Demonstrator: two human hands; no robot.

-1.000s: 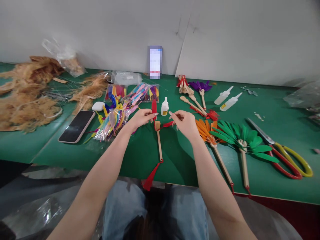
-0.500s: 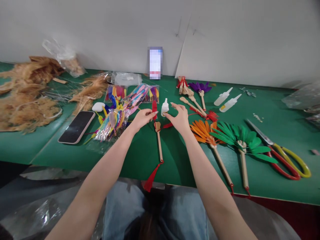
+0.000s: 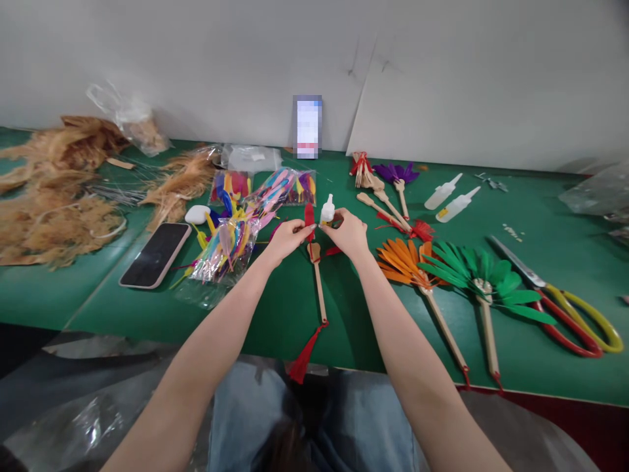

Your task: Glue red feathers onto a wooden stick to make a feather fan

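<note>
Near the edge of the green table (image 3: 304, 308) lies a wooden stick (image 3: 319, 288) with a red tassel; just beyond, the left hand (image 3: 285, 239) pinches a red feather (image 3: 309, 216) at its head; the right hand (image 3: 350, 233) closes round a small glue bottle (image 3: 327, 211); right, scissors (image 3: 565, 301); left, a phone (image 3: 156, 254); farthest, a white wall (image 3: 196, 59); a blurred label shows no legible writing.

Both bare forearms reach forward and converge toward the middle, wrists nearly level. The left hand (image 3: 286, 238) is curled, thumb and fingers (image 3: 305, 227) pinched together at the tips. The right hand (image 3: 350, 234) sits just beside it, knuckles up, fingers bent inward in a closed grip, fingertips almost meeting the left's.
</note>
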